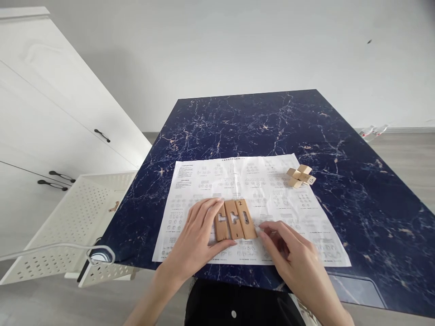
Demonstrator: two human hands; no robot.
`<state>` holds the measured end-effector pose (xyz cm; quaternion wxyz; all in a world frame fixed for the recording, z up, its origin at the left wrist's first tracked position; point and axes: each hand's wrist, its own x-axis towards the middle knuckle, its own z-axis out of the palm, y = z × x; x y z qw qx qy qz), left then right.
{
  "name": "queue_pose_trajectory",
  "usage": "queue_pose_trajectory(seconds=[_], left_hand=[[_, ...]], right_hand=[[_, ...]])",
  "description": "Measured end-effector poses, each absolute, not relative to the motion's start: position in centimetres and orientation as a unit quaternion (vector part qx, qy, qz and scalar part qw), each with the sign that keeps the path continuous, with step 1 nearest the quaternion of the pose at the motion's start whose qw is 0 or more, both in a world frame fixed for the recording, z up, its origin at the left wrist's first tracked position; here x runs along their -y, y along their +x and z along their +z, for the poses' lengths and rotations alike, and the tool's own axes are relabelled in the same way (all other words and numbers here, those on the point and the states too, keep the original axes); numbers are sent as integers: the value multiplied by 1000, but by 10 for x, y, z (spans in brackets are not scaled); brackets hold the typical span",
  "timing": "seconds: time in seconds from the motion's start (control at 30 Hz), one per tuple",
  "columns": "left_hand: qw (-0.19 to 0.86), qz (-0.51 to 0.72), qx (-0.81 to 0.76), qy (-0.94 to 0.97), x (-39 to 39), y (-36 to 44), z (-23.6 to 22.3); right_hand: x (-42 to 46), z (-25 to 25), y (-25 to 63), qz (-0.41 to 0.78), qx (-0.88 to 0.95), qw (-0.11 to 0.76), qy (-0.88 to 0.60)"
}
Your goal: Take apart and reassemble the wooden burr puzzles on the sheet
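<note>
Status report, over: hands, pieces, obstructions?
Left hand along left side of three wooden pieces. Right hand beside piece marked 2. Wooden cross at right edge of printed sheet, apart from hands.

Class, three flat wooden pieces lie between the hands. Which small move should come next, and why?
Perhaps pick up the piece marked 2 with the right hand: its fingertips are close beside that piece's lower corner, while the left hand is at the row's other end.

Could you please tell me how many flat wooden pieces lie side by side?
3: left piece at the left hand, middle piece, and right piece marked 2; the hand may hide more.
</note>
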<state>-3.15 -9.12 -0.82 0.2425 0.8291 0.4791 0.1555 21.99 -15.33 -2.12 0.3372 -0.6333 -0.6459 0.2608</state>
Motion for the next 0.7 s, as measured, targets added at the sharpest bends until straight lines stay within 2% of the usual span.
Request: queue_pose_trajectory(seconds=[0.27,0.43,0.7], left_hand=[[120,96,-467,871,101,-47,-12],[68,117,-471,872,104,-55,-17],[107,188,-558,801,99,-60,-14]], right_hand=[[139,-24,203,170,667,285,-667],[135,-20,195,146,672,253,-681],[127,-17,180,148,694,200,-676]])
